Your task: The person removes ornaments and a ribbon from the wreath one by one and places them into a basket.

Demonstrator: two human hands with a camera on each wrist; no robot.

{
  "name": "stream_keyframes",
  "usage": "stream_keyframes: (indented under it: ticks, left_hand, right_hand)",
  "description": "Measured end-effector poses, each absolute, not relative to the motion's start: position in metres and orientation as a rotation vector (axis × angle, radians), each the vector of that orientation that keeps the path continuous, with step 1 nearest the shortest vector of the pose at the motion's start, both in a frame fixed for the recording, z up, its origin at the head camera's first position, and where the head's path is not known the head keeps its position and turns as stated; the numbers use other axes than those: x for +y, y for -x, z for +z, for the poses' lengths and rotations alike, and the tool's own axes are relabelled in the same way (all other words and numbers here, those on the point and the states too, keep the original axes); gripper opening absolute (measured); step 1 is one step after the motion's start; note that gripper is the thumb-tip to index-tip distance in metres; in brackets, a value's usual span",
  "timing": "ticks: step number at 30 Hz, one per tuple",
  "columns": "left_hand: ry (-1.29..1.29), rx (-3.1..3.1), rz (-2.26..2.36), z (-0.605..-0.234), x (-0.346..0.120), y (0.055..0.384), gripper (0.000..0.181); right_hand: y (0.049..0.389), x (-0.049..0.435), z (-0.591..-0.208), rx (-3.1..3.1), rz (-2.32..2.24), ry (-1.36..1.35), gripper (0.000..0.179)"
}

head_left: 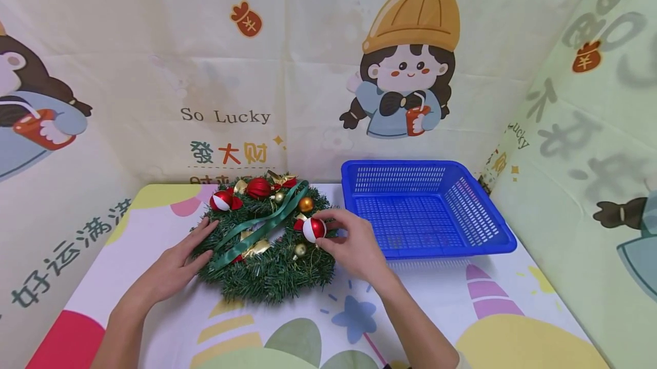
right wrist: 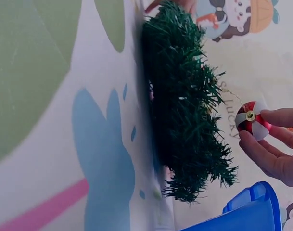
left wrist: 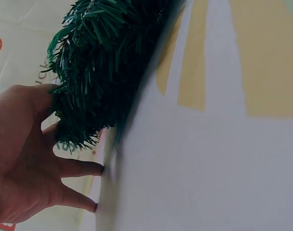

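Note:
A green Christmas wreath (head_left: 267, 286) lies on the table. My right hand (head_left: 354, 243) pinches a red-and-white ball ornament (head_left: 314, 230) between thumb and fingers over the wreath's right side. In the right wrist view the ball (right wrist: 252, 120) is raised above the needles, its gold cap and thin string showing. At the wreath's left edge rests my left hand (head_left: 177, 263), fingers spread; two of its fingertips reach the tabletop in the left wrist view. A green ribbon (head_left: 251, 239) crosses the wreath, with another red-and-white ball (head_left: 222, 201), a red ball (head_left: 258, 187) and an orange-gold ball (head_left: 305, 204).
A blue plastic basket (head_left: 436, 254) stands to the right of the wreath, close to the right hand. The table (head_left: 410, 295) wears a patterned cloth. Printed cloth walls (head_left: 308, 72) enclose its back and sides.

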State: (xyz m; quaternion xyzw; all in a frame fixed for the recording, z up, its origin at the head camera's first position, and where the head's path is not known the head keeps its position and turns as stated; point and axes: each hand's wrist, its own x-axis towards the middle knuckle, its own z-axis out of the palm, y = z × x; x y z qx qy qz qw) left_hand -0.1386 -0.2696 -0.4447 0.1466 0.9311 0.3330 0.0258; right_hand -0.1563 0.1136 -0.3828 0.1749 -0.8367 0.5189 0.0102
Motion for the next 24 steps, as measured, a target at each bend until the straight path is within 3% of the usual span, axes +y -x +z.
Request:
stream_keyframes:
  ticks: [24]
  left_hand:
    - [-0.451,2.887,1.029,-0.445,-0.270,0.138,0.065]
  right_hand:
    - [0.166,0.140,-0.373,-2.602,1.567,-0.403,0.046]
